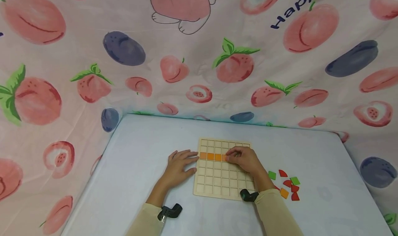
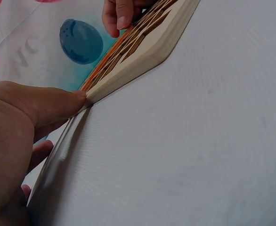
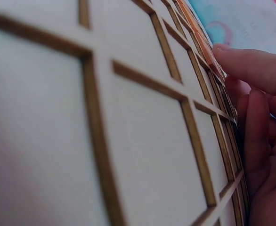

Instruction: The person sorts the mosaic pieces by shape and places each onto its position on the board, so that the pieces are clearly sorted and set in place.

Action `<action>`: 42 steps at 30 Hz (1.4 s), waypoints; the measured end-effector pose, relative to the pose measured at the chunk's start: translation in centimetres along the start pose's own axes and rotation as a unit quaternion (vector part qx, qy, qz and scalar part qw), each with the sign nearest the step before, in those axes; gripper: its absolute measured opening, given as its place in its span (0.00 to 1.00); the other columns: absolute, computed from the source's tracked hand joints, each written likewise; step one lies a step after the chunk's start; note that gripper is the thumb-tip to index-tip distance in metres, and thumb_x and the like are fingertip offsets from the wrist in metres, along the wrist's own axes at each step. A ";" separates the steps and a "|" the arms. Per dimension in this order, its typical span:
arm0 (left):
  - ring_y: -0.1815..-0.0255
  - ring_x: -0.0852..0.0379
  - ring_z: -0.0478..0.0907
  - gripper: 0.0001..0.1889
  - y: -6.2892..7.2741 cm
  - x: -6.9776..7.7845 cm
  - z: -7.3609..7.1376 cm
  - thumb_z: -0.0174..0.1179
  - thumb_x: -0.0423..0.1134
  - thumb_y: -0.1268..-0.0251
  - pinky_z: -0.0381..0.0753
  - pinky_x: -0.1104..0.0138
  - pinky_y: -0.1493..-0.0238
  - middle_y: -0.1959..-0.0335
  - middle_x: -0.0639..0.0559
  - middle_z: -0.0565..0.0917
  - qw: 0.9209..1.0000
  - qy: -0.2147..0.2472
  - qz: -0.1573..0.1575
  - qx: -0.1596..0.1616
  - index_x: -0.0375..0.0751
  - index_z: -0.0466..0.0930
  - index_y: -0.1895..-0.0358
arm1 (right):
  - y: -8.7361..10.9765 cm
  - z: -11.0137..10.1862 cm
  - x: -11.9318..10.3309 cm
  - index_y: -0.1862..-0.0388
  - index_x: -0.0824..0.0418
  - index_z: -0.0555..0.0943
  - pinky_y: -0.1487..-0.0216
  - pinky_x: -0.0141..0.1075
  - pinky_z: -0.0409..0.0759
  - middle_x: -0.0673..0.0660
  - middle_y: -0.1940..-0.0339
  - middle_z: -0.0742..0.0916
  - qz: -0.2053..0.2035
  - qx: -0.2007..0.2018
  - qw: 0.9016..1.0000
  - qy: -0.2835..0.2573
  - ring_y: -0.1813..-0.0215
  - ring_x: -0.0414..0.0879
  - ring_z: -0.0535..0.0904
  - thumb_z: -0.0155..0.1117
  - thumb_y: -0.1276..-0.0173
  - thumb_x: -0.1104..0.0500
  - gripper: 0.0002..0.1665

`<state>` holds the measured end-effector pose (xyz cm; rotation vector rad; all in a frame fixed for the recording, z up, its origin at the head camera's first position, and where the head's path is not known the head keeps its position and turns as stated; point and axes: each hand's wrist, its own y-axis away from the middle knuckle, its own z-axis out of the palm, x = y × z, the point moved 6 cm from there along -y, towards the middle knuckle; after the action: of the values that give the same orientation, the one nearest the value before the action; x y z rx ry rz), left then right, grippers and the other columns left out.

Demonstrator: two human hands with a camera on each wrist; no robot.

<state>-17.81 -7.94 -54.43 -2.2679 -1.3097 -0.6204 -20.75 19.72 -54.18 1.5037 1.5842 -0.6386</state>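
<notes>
While the square wooden grid board [image 1: 217, 182] lies flat on the white tabletop [image 1: 140, 146], both hands are positioned at it. The board is located near the middle of the tabletop, its cells divided by narrow lines. In the third row from the far edge, orange squares [image 1: 210, 157] fill the first three cells from the left; more orange shows in the fourth cell, partly covered by the right hand [image 1: 245, 160].

The left hand [image 1: 178, 167] is placed at the board's left side. Its fingers are extended and spread, with no object enclosed. In the left wrist view, the thumb [image 2: 58, 103] touches the board's edge.

The right hand reaches across the board's right side. Its thumb and index finger are brought close together at the fourth cell, and the remaining fingers are bent. Whether a piece is held between the fingertips cannot be determined. In the right wrist view, the extended fingertip meets the end of the orange row.

Loose pieces lie beside the board on the right: two green squares [image 1: 272, 175], several red pieces [image 1: 283, 173], some with a curved edge, and one orange piece [image 1: 284, 193]. One red piece is partly hidden by the right wrist. Behind the tabletop hangs a cloth [image 1: 186, 46] printed with peaches.
</notes>
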 end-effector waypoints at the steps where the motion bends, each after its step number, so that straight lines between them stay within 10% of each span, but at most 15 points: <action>1: 0.23 0.49 0.66 0.24 0.0 0.0 0.0 0.67 0.47 0.33 0.49 0.40 0.22 0.30 0.58 0.78 1.000 0.001 -0.001 0.000 0.51 0.82 0.35 | 0.0 0.0 0.0 0.58 0.53 0.89 0.65 0.36 0.78 0.52 0.65 0.87 0.000 -0.001 1.000 -0.001 0.67 0.46 0.79 0.78 0.38 0.53 0.11; 24: 0.23 0.49 0.66 0.24 0.1 0.1 0.0 0.67 0.47 0.33 0.49 0.40 0.23 0.29 0.58 0.78 1.000 0.001 -0.001 0.001 0.52 0.81 0.34 | 0.6 -0.5 -0.1 0.55 0.53 0.88 0.63 0.35 0.78 0.53 0.65 0.86 0.000 -0.021 1.000 -0.002 0.66 0.46 0.79 0.77 0.38 0.54 0.13; 35: 0.23 0.49 0.66 0.24 0.0 0.0 0.1 0.67 0.48 0.34 0.50 0.40 0.23 0.30 0.58 0.78 1.000 -0.003 0.006 0.004 0.52 0.82 0.35 | 3.5 -5.8 0.6 0.48 0.58 0.87 0.54 0.31 0.81 0.55 0.55 0.90 0.014 -0.020 1.000 0.010 0.54 0.45 0.84 0.75 0.34 0.51 0.19; 42: 0.24 0.48 0.67 0.24 0.0 0.0 0.0 0.67 0.47 0.34 0.50 0.39 0.23 0.30 0.57 0.78 1.000 -0.004 0.008 0.007 0.51 0.82 0.35 | 5.5 -9.5 2.2 0.49 0.52 0.87 0.58 0.36 0.82 0.50 0.57 0.90 0.043 -0.008 0.992 0.116 0.55 0.45 0.82 0.72 0.33 0.44 0.19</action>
<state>-17.76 -7.95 -54.44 -2.2693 -1.2943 -0.5954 -17.42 29.57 -50.08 1.6735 1.6823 -0.4128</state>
